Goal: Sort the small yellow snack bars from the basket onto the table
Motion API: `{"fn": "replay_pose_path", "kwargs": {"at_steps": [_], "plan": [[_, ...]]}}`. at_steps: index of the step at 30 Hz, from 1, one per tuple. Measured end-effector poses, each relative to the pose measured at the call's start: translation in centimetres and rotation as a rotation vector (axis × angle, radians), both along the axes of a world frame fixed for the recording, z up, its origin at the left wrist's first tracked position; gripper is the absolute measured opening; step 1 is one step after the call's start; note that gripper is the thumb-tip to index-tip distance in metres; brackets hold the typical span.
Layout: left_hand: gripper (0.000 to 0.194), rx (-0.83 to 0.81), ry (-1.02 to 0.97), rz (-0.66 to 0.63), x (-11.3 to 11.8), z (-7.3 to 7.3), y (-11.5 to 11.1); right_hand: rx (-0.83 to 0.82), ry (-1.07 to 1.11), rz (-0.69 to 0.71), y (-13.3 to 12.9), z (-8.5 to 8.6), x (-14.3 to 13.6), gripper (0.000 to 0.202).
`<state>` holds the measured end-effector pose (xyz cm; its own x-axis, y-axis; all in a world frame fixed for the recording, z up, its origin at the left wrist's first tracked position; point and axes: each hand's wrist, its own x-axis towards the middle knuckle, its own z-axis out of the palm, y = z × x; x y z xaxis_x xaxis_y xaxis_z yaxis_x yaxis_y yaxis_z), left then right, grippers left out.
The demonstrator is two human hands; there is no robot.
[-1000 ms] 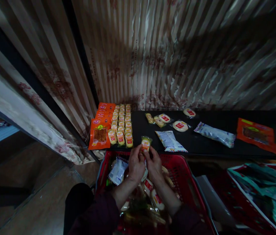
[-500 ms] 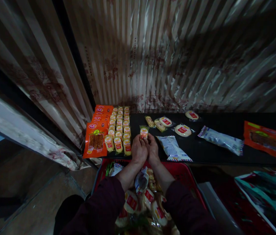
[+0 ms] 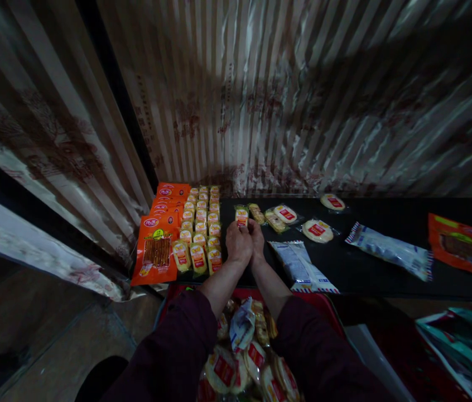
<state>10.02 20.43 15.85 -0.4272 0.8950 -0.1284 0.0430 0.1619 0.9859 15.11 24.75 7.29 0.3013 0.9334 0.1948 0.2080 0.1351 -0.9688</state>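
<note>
Both of my hands meet over the black shelf around one small wrapped cracker pack with a yellow-and-red label. My left hand grips it from the left, fingers closed. From the right, my right hand closes on the same pack. Just left of my hands, rows of matching cracker packs stand in lines running back to the wall. Beyond them lie overlapping orange snack bags. A blue-and-white snack bag rests to the right of my right hand.
Below my forearms, a red basket holds several round wrapped crackers. Along the black shelf lie loose round packs, another blue-white bag and an orange bag. Striped, wrinkled sheeting covers the wall behind.
My hands, still holding the cracker pack, have moved farther back over the shelf, slightly leftward. The view has shifted a little; the rows of packs look unchanged.
</note>
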Motion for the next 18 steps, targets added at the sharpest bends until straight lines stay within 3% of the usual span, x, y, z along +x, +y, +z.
{"fn": "replay_pose_path", "kwargs": {"at_steps": [8, 18], "plan": [[0.015, -0.024, 0.025, 0.013, 0.0, -0.1, 2.4, -0.072, 0.048, -0.033, 1.9, 0.8, -0.5, 0.042], [0.026, -0.024, 0.111, 0.024, -0.2, 0.1, 5.4, -0.041, 0.025, 0.019, 5.7, -0.3, -1.0, 0.030]]}}
